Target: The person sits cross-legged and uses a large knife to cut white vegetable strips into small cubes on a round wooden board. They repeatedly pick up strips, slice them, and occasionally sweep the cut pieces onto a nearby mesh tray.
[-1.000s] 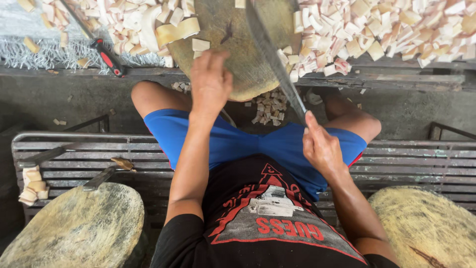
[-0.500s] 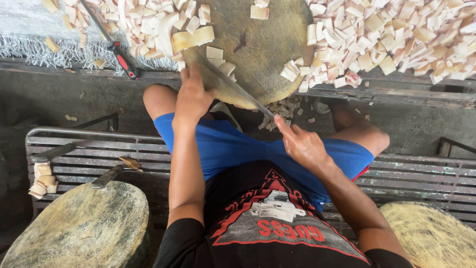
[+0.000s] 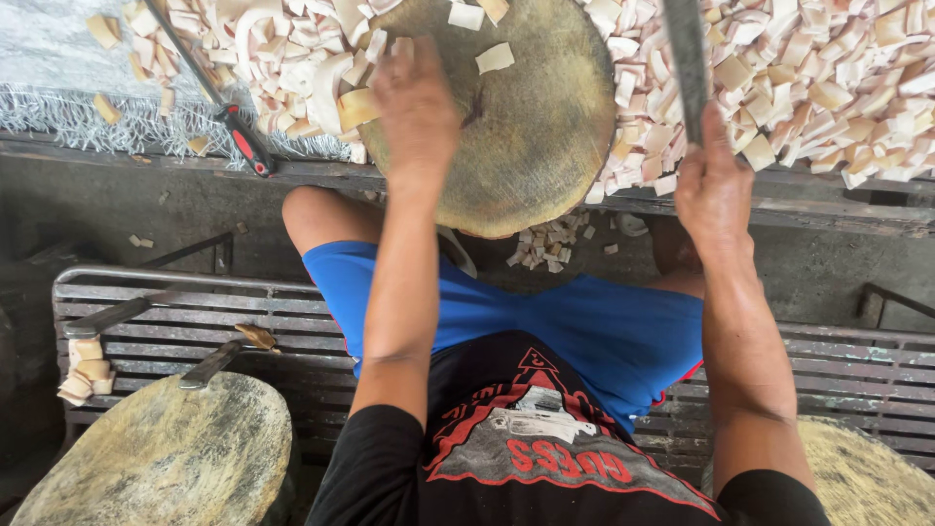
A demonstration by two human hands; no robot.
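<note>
My left hand lies on the left edge of a round wooden chopping block, its fingers on pale cut pieces at the block's rim. My right hand is shut on the handle of a long dark cleaver, whose blade points up and away at the block's right side. A few white chunks sit on the block's far part. Heaps of pale cut pieces surround the block on both sides.
A red-handled knife lies on the pile at the left. I sit on a metal slatted bench holding two more knives and stacked pieces. Two other wooden blocks stand at lower left and lower right.
The cleaver has swung from lying across the block's near edge up to the right side. My left hand has moved further onto the block's left rim. The view has tilted.
</note>
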